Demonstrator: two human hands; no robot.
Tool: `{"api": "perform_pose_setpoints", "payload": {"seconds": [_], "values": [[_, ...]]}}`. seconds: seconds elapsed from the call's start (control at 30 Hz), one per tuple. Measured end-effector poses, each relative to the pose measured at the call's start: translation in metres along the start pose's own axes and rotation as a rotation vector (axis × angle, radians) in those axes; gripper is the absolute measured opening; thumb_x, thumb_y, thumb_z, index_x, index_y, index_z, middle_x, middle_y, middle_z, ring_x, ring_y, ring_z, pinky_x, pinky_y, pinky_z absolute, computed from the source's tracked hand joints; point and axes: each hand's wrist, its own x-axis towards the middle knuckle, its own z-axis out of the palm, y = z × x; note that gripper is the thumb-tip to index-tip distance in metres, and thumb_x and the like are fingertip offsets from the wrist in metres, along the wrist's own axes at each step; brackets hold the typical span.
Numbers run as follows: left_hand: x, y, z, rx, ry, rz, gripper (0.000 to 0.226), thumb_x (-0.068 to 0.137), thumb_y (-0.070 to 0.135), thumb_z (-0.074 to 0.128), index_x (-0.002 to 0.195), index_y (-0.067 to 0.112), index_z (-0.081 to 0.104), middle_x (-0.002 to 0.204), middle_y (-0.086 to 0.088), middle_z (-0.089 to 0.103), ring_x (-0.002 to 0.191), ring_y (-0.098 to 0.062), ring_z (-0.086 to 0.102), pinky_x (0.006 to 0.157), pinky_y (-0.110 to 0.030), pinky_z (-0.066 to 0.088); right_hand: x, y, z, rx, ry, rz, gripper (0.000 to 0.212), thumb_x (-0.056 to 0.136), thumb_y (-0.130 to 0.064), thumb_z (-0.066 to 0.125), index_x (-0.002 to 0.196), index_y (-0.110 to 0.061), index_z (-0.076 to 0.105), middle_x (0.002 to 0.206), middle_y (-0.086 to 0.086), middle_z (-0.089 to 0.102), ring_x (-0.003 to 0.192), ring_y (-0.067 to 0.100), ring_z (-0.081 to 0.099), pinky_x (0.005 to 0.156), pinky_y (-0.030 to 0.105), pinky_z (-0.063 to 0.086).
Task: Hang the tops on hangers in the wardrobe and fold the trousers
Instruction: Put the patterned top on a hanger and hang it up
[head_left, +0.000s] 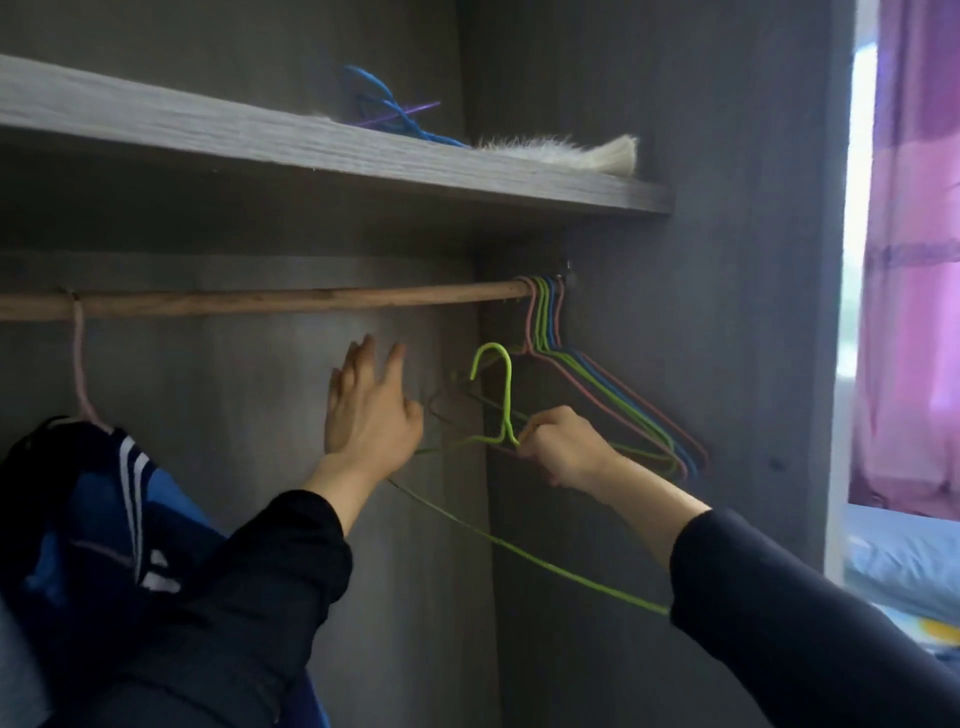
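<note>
My right hand (558, 447) grips a green wire hanger (497, 387) at its neck, below the wooden rail (291, 301) and off it. The hanger's long lower wire runs down to the right across my sleeve. My left hand (366, 410) is raised just left of the hanger with straight fingers, holding nothing. Several empty coloured hangers (613, 400) hang bunched at the rail's right end. A dark blue top with white stripes (98, 509) hangs on a pink hanger (79, 358) at the far left of the rail.
A grey shelf (363, 166) runs above the rail, with blue and purple hangers (387, 106) and a white furry item (566, 150) on it. The wardrobe's side wall (727, 312) stands at the right. Beyond it are a pink curtain (909, 291) and bedding (904, 566).
</note>
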Motion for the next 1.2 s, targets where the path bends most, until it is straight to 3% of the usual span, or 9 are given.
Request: {"api": "perform_pose_setpoints", "payload": {"seconds": [0.23,0.43,0.63,0.77,0.87,0.93,1.0,1.1,1.2], "values": [[-0.073,0.098,0.052,-0.397,-0.142,0.043,0.053,0.095,0.019,0.046,0.146,0.013,0.032,0.144,-0.015,0.037,0.132,-0.032,0.032,0.106,-0.04,0.03,-0.095,0.051,-0.074,-0.276,0.041,0.147,0.028,0.078,-0.036,0.066,0.075,-0.008,0.069,0.066,0.003,0.057,0.065,0.023,0.055,0.055,0.028,0.043],[-0.168,0.233,0.079,-0.681,-0.171,0.293,0.039,0.093,0.013,0.046,0.132,0.017,0.048,0.129,-0.002,0.051,0.12,-0.021,0.044,0.093,-0.036,0.04,-0.202,0.123,-0.155,-0.542,0.126,0.236,0.06,0.085,-0.049,0.058,0.045,-0.011,0.035,0.044,0.001,0.034,0.047,0.019,0.035,0.047,0.03,0.029],[-0.269,0.395,0.101,-0.788,-0.396,0.422,0.039,0.093,0.013,0.044,0.132,0.017,0.047,0.127,-0.003,0.049,0.12,-0.019,0.041,0.093,-0.034,0.039,-0.332,0.22,-0.255,-0.597,0.118,0.474,0.05,0.084,-0.042,0.054,0.049,-0.01,0.039,0.049,0.002,0.04,0.05,0.019,0.038,0.054,0.033,0.035],[-0.336,0.515,0.106,-0.837,-0.589,0.428,0.04,0.093,0.014,0.045,0.133,0.014,0.047,0.13,-0.01,0.048,0.122,-0.026,0.042,0.095,-0.037,0.04,-0.422,0.284,-0.33,-0.52,0.173,0.655,0.044,0.089,-0.039,0.051,0.056,-0.01,0.053,0.054,-0.003,0.048,0.057,0.016,0.048,0.054,0.028,0.033],[-0.384,0.599,0.107,-0.885,-0.721,0.476,0.04,0.092,0.014,0.046,0.132,0.013,0.047,0.128,-0.012,0.048,0.121,-0.029,0.041,0.098,-0.037,0.034,-0.484,0.325,-0.38,-0.41,0.236,0.818,0.041,0.089,-0.03,0.053,0.052,-0.014,0.061,0.046,-0.005,0.053,0.047,0.01,0.052,0.045,0.021,0.039],[-0.412,0.648,0.108,-0.894,-0.8,0.533,0.042,0.092,0.015,0.046,0.133,0.015,0.046,0.129,-0.012,0.047,0.122,-0.028,0.039,0.1,-0.039,0.033,-0.52,0.349,-0.408,-0.332,0.26,0.923,0.035,0.089,-0.024,0.052,0.06,-0.009,0.064,0.055,0.004,0.058,0.046,0.017,0.055,0.048,0.023,0.046],[-0.434,0.695,0.11,-0.899,-0.855,0.593,0.042,0.091,0.017,0.046,0.134,0.016,0.045,0.129,-0.011,0.046,0.122,-0.028,0.038,0.1,-0.039,0.034,-0.554,0.373,-0.432,-0.301,0.284,0.983,0.029,0.09,-0.02,0.051,0.07,-0.003,0.064,0.061,0.007,0.059,0.045,0.017,0.054,0.047,0.024,0.047],[-0.461,0.759,0.118,-0.896,-0.935,0.684,0.043,0.091,0.018,0.045,0.134,0.017,0.043,0.129,-0.01,0.045,0.122,-0.026,0.036,0.102,-0.036,0.031,-0.593,0.409,-0.465,-0.314,0.349,1.031,0.032,0.093,-0.022,0.053,0.063,-0.013,0.056,0.058,0.0,0.057,0.045,0.007,0.051,0.042,0.017,0.039],[-0.482,0.817,0.137,-0.875,-1.011,0.734,0.045,0.092,0.018,0.044,0.136,0.017,0.042,0.132,-0.008,0.043,0.125,-0.025,0.033,0.104,-0.036,0.03,-0.619,0.449,-0.497,-0.252,0.407,1.079,0.034,0.096,-0.024,0.051,0.065,-0.011,0.056,0.063,0.006,0.06,0.05,0.015,0.054,0.049,0.025,0.043]]}}
